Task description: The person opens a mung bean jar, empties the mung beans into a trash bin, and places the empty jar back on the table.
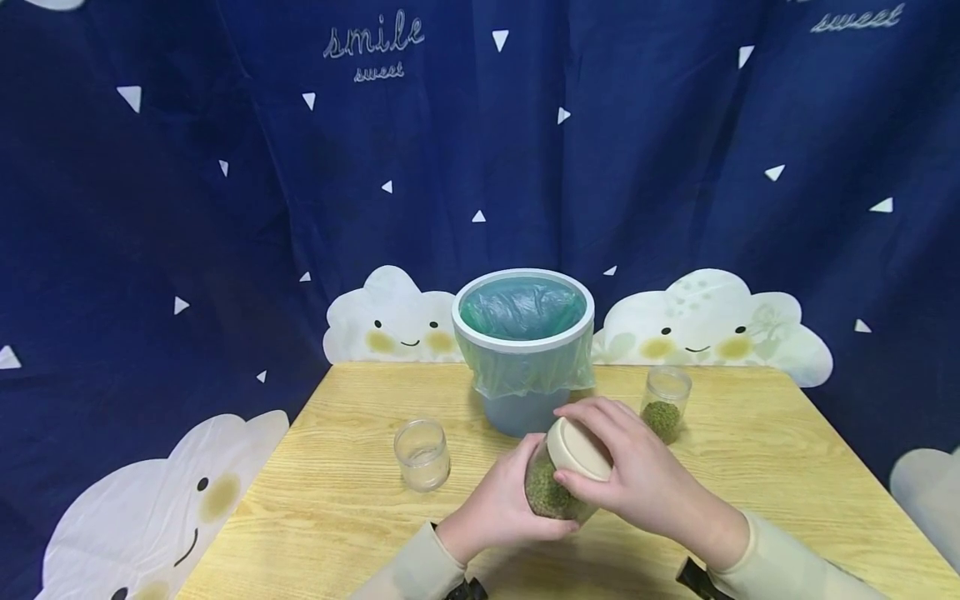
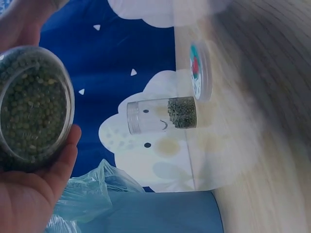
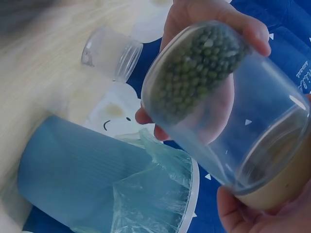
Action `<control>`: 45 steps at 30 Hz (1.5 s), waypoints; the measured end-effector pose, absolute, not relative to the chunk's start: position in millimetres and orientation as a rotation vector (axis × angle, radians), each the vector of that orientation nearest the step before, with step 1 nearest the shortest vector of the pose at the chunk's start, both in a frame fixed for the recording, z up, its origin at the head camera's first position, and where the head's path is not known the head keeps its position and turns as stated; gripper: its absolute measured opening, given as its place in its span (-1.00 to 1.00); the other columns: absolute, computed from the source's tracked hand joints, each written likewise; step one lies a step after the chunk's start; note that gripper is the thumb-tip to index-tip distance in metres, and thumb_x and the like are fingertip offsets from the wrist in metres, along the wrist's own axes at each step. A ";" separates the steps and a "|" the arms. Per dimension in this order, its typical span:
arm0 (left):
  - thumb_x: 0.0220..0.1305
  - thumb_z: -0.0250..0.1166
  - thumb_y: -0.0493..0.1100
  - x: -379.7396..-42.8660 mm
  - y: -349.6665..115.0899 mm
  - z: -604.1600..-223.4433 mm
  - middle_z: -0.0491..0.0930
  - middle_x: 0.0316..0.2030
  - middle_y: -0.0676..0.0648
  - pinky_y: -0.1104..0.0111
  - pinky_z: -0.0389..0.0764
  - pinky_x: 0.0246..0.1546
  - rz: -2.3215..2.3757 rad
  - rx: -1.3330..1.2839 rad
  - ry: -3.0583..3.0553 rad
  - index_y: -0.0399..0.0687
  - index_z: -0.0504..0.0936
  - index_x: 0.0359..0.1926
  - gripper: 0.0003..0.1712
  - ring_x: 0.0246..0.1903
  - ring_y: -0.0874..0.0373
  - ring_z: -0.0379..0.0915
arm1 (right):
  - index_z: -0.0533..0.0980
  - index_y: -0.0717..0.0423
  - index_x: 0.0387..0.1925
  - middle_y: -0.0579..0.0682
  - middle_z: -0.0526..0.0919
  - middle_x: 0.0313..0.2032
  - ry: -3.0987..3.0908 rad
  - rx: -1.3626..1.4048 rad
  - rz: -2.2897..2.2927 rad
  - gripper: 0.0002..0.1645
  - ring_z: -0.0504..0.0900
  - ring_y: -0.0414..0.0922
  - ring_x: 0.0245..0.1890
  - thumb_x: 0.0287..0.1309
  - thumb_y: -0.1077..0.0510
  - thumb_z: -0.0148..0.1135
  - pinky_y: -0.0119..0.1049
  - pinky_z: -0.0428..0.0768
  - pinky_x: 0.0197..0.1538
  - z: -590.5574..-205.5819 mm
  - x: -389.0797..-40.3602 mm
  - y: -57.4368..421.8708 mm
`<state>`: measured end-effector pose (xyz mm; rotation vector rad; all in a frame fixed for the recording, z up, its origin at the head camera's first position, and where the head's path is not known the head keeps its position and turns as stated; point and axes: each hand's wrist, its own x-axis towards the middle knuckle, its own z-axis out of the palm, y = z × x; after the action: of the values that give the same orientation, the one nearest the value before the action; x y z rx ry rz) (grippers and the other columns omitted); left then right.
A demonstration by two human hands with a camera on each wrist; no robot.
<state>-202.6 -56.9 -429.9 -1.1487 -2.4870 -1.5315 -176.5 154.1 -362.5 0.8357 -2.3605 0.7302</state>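
over the pale wooden table (image 1: 322,492), a clear rounded jar (image 1: 546,490) of small green beans (image 3: 197,70) tilts, its long axis running from the left hand (image 1: 504,502), wrapped round its body, up to the right hand (image 1: 647,473), which clasps its round cream lid (image 1: 581,450)

Head view looks forward and down; 2 close, sideways wrist views share the jar (image 2: 36,110).

The wood-grained table (image 1: 337,533) bears a bin (image 1: 525,414) at twelve o'clock, a clear jar (image 1: 422,456) at ten, a bean jar (image 1: 664,410) (lid (image 2: 202,72) nearby) at two.
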 end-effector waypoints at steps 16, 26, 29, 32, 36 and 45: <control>-0.03 0.65 -0.06 -204.3 -64.1 -432.9 0.55 0.19 0.13 0.39 0.58 0.16 -1.560 -1.300 -2.480 0.19 0.27 0.43 0.04 0.08 0.35 0.51 | 0.50 -0.10 0.29 -0.15 0.55 0.20 -2.283 1.112 0.701 -0.11 0.53 -0.15 0.18 -0.15 -0.07 0.63 -0.13 0.60 0.11 -370.8 -185.1 166.0; -0.08 0.70 -0.02 -202.2 -57.6 -432.6 0.56 0.18 0.15 0.39 0.58 0.14 -1.510 -1.122 -2.511 0.19 0.30 0.37 0.03 0.06 0.35 0.53 | 0.37 -0.14 0.44 -0.17 0.47 0.31 -2.337 1.172 0.572 -0.04 0.51 -0.14 0.25 0.03 -0.15 0.58 -0.11 0.61 0.13 -365.4 -188.4 176.3; -0.07 0.69 0.00 -202.8 -56.8 -432.8 0.57 0.16 0.15 0.39 0.59 0.14 -1.470 -1.071 -2.517 0.18 0.30 0.36 0.02 0.06 0.34 0.53 | 0.31 -0.15 0.50 -0.15 0.44 0.36 -2.366 1.157 0.563 0.03 0.51 -0.11 0.27 0.03 -0.18 0.57 -0.04 0.60 0.18 -364.2 -188.4 177.7; -0.06 0.68 0.02 -203.6 -56.4 -433.6 0.58 0.16 0.15 0.38 0.60 0.13 -1.432 -1.019 -2.514 0.16 0.31 0.35 0.00 0.05 0.35 0.54 | 0.31 -0.13 0.50 -0.12 0.44 0.37 -2.409 1.090 0.568 0.04 0.53 -0.05 0.28 0.02 -0.20 0.55 0.06 0.58 0.21 -364.3 -188.7 178.9; -0.09 0.69 0.04 -204.8 -56.0 -434.5 0.59 0.18 0.14 0.37 0.60 0.14 -1.369 -0.950 -2.512 0.13 0.31 0.35 0.02 0.05 0.34 0.54 | 0.34 -0.11 0.48 -0.09 0.49 0.33 -2.470 0.965 0.576 -0.06 0.56 -0.01 0.25 0.13 -0.22 0.48 0.09 0.61 0.18 -365.4 -188.7 180.2; -0.13 0.71 0.06 -206.9 -56.0 -435.5 0.58 0.19 0.12 0.37 0.61 0.14 -1.270 -0.919 -2.508 0.09 0.31 0.37 0.08 0.07 0.32 0.55 | 0.40 -0.12 0.42 -0.21 0.59 0.07 -2.540 0.770 0.564 -0.11 0.58 -0.21 -0.03 0.15 -0.36 0.41 -0.11 0.64 -0.08 -368.1 -188.2 180.0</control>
<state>-206.9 -56.0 -435.5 -0.9195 -2.5076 -1.2696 -188.2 180.0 -368.1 0.7700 -2.5403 0.5645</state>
